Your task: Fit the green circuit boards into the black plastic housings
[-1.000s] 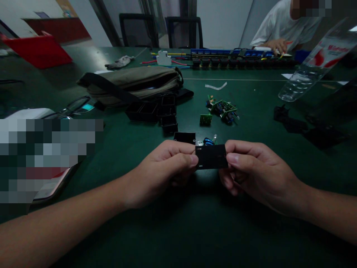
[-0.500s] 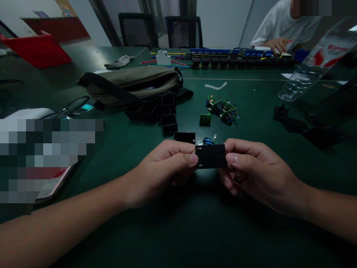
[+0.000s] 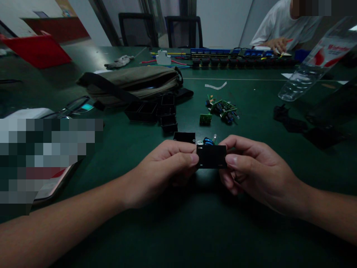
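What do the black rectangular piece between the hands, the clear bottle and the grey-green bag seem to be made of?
The black rectangular piece: probably hard matte plastic, straight-edged and evenly dark, though painted metal is possible.
The clear ribbed bottle: likely thin, glossy plastic, see-through with highlights on its ridges.
The grey-green soft bag: most likely woven fabric, dull and softly slumped.

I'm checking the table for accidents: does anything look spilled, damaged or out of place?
Nothing looks spilled or plainly damaged. The black piece in the left hand and right hand shows no break. Oddest is the bottle, which leans in the view, perhaps only from lens distortion. Circuit boards lie in a jumbled heap.
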